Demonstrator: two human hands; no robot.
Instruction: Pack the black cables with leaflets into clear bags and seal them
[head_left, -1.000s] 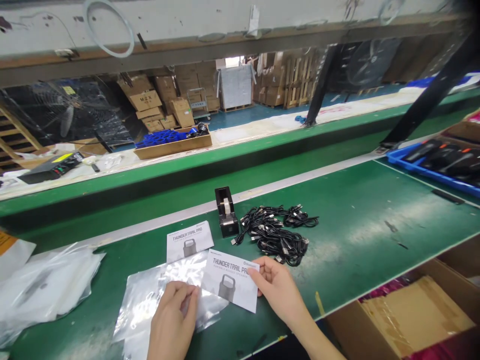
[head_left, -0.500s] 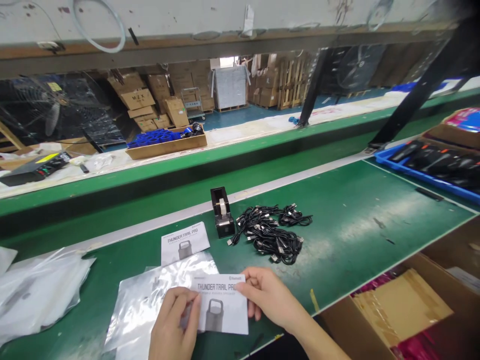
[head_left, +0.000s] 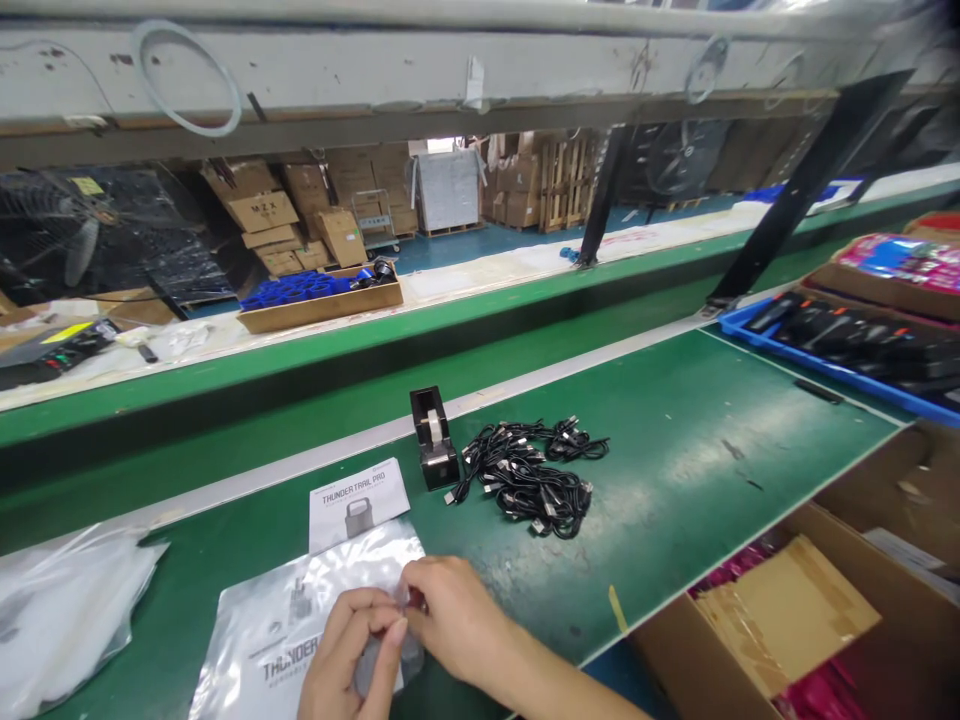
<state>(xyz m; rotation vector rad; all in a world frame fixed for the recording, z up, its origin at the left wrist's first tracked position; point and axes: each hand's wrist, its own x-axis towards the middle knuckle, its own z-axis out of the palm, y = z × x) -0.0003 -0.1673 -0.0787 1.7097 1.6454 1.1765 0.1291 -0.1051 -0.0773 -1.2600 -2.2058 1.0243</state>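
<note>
My left hand (head_left: 352, 650) is closed, thumb and fingers pinched on the edge of a thin, clear plastic bag (head_left: 409, 655). Against it, my right hand (head_left: 450, 615) has its fingertips pinched at the same edge. Both hands hover over the lower right of a large clear plastic bag (head_left: 240, 615) with dark THUNDER lettering, lying flat on the bench. How the small piece joins the large bag is hidden by my fingers. Just behind lies a white THUNDER TRAIL PRO leaflet (head_left: 360, 505).
A black tape dispenser (head_left: 433, 440) stands beside a pile of black USB cables (head_left: 532, 475). More clear bags (head_left: 67, 610) lie at left. On the right are a blue tray (head_left: 825, 365) of black items and an open carton (head_left: 787, 610) below the bench edge.
The leaflet between my hands is out of sight now. My right hand has moved left to meet my left hand at the plastic. The view has tilted up slightly.
</note>
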